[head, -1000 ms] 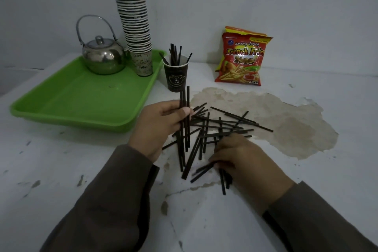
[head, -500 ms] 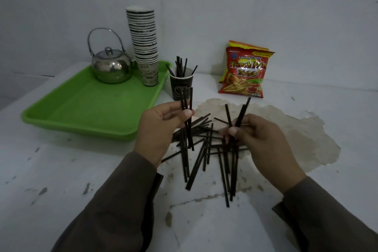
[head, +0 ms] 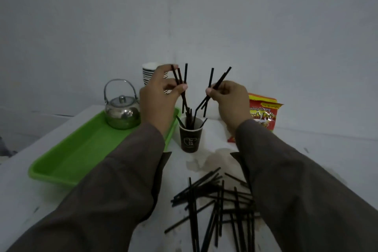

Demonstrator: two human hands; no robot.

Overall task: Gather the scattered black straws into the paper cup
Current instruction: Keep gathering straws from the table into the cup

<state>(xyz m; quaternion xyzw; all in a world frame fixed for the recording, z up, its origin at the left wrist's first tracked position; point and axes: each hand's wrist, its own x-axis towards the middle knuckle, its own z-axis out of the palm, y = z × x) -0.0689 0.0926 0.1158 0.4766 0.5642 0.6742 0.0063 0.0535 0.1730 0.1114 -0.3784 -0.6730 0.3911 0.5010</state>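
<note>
Both hands above paper cup (head: 189, 138): left hand (head: 158, 101) pinching straws, right hand (head: 230, 99) pinching straws; rest lying on table (head: 51, 200).

Plain grey wall (head: 266, 26) behind, with a faint vertical seam near centre. White bench (head: 327, 149) surface scuffed, paint chipped, one brownish stain. Lighting dim and even; no source visible.

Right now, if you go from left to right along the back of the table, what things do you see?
Green tray → silver kettle → left hand holding straws → paper cup with straws in it → right hand holding straws → red snack bag.
</note>
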